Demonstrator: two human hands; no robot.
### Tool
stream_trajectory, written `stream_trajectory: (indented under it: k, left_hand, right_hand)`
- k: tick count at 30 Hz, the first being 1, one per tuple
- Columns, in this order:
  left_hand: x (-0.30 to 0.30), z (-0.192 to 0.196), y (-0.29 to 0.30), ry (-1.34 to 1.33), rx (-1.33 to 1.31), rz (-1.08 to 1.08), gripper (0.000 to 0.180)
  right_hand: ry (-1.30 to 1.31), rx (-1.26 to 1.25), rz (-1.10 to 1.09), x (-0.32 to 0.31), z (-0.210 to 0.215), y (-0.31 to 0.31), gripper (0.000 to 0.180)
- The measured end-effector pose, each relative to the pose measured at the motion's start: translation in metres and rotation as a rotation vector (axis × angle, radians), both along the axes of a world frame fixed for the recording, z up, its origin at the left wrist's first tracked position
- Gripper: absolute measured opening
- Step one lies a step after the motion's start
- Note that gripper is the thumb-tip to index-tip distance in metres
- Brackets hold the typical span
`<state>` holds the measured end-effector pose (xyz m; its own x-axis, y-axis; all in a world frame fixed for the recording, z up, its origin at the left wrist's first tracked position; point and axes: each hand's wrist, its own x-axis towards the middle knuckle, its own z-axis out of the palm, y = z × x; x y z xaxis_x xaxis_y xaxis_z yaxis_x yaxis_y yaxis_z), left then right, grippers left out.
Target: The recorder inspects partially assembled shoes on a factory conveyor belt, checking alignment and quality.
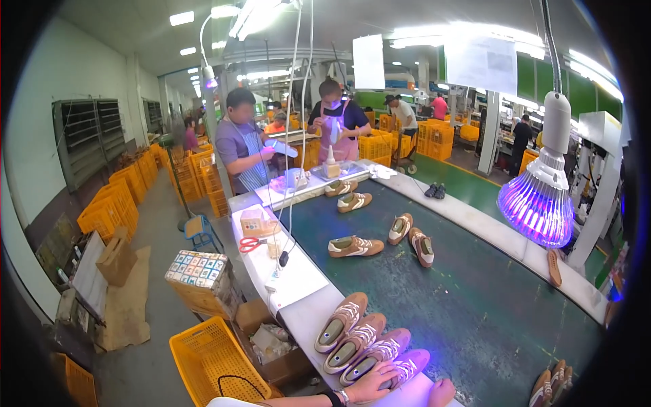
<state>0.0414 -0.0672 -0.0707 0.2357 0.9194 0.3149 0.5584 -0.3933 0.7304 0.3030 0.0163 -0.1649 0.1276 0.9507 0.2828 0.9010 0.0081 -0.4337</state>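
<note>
Several brown sneakers with white laces stand side by side on the near left edge of the work surface. My left hand (371, 383) reaches over the rightmost sneaker (410, 366), its fingers gripping that shoe around the laces and opening. Beside it is another sneaker (385, 347), close against the hand. To the right, at the lower edge, my right hand (442, 392) shows only in part. It looks curled and closed, and what it may hold is hidden. Both hands are lit by purple light.
More sneakers lie on the dark green conveyor belt (475, 319). A purple lamp (539, 197) hangs at the right. Red scissors (251, 245) and cables lie on the white side table (298, 275). A yellow crate (210, 353) stands at lower left. Two co-workers stand at the far end.
</note>
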Motion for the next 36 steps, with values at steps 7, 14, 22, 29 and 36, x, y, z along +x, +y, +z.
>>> stream_trajectory:
  k: [7,14,22,29,36]
  left_hand:
    - [-0.008,0.005,0.001,0.006,0.023,-0.001,0.059]
    - [-0.007,0.007,0.002,-0.049,0.011,0.003,0.059]
    - [-0.006,0.001,0.007,-0.009,-0.021,-0.011,0.06]
    - [-0.002,0.0,0.004,-0.011,-0.027,-0.008,0.059]
    - [-0.001,0.005,0.004,0.017,-0.008,0.004,0.059]
  right_hand:
    - [0.016,0.132,-0.059,-0.014,-0.004,0.006,0.019]
    - [0.014,0.074,-0.043,-0.011,-0.004,0.004,0.02]
    - [0.034,0.109,-0.044,-0.011,-0.002,0.005,0.019]
    - [0.133,0.1,-0.045,-0.009,0.003,0.003,0.019]
    - [0.086,0.105,-0.064,-0.008,-0.002,0.006,0.019]
